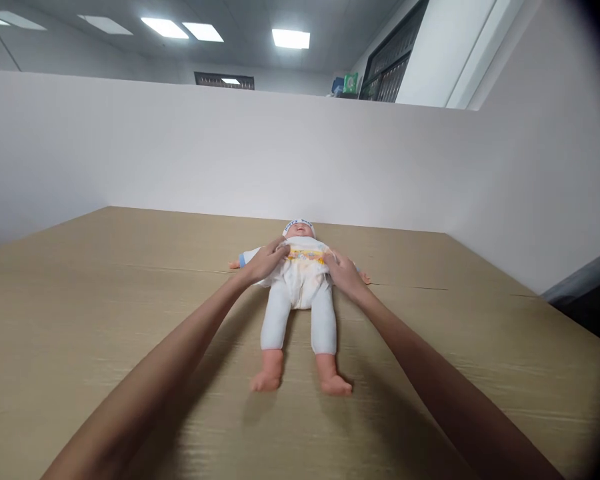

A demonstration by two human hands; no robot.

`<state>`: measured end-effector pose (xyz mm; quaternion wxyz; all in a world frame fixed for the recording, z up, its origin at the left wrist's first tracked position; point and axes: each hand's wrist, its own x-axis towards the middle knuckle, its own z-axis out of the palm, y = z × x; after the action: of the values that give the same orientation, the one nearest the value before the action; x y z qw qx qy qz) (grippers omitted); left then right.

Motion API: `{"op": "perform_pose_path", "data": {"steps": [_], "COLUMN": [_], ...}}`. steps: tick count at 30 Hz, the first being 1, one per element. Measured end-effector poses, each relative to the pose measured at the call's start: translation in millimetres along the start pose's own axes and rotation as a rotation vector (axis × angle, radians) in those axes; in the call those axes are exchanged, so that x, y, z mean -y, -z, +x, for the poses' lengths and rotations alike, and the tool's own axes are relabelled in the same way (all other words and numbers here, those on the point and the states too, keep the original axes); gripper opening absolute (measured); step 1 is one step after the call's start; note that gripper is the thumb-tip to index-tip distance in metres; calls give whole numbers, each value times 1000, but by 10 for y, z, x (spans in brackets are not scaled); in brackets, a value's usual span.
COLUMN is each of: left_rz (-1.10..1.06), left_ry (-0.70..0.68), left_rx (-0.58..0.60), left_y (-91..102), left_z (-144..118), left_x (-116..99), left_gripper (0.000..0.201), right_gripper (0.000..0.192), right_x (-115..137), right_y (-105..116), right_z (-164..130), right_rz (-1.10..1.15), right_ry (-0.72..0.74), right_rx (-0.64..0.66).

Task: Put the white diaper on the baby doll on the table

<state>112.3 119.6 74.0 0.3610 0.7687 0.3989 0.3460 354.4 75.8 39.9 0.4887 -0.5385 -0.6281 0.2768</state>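
One doll (274, 320) lies face-up on the tan bench (130, 307), one diaper (300, 283) over its hips and belly. Two hands, left hand (270, 261) and right hand (346, 274), touch either end of its yellow printed band; whether each grip is clamped or merely resting, I cannot tell. Blue lettering on one white cap (291, 225) blurs. One white partition (230, 153) stands behind, under lit ceiling panels (291, 39)

2 bare, slender forearms (180, 350) taper evenly down to bare fingers (278, 249)
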Motion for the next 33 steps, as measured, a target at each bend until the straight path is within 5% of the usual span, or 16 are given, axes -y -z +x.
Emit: {"op": "perform_pose_path", "data": {"steps": [6,12,15,18,21,24,27,30,33], "left_rz": [-139,-534,-535,-388,-208,-37,220,417,557], "left_ry": [83,219,275,311,327,228,-38,-298,-359], "left_rx": [35,264,337,272,114,-39,-142,-41,62], "left_y": [-16,-20,18,105,199,187,-26,-379,-688], "left_z": [237,-159,-398,-513,-515,-514,-556,-579,-553], "left_x": [295,306,201,106,30,-114,-362,-588,-652], "left_gripper": [45,55,50,55,60,49,36,30,32], "right_gripper": [29,29,34,43,54,51,39,32,29], "right_x": [-199,-104,-3,20,-94,-280,-450,-579,-677], "right_y": [-85,48,173,318,460,558,566,507,455], "right_z": [295,-109,-352,-480,-533,-657,-879,-1064,-1120], "right_rz": [147,244,284,284,175,-23,-238,-472,-588], "right_ry": [-207,-302,-321,-280,-185,-76,-25,42,83], "right_rx": [101,212,320,353,154,-59,-153,-157,-145]}}
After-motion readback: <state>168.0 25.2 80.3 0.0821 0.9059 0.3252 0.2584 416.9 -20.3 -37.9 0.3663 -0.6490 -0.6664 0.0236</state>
